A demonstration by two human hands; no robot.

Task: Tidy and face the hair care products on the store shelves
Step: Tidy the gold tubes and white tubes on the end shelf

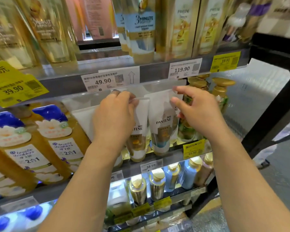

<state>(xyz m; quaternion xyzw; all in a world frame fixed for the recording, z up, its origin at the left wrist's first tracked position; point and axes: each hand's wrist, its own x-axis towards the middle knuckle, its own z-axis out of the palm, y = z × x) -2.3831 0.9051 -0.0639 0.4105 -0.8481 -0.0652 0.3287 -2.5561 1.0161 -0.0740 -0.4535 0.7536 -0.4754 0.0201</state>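
Two white Pantene tubes stand cap-down on the middle shelf. My left hand [115, 114] pinches the top seam of the left Pantene tube [139, 129], whose label is partly hidden behind my wrist. My right hand [196, 111] hovers at the top right corner of the right Pantene tube [162, 124], thumb and fingers apart; whether they touch it is unclear. That tube's label faces forward. Another white tube [84, 119] leans to the left of my left hand.
Golden Head & Shoulders bottles [57, 139] with blue caps stand at left. Gold-capped bottles [222, 91] sit behind my right hand. The shelf above [149, 72] carries price tags and Pantene boxes [179, 25]. Small bottles [157, 185] fill the shelf below. A black frame [274, 104] ends the shelving at right.
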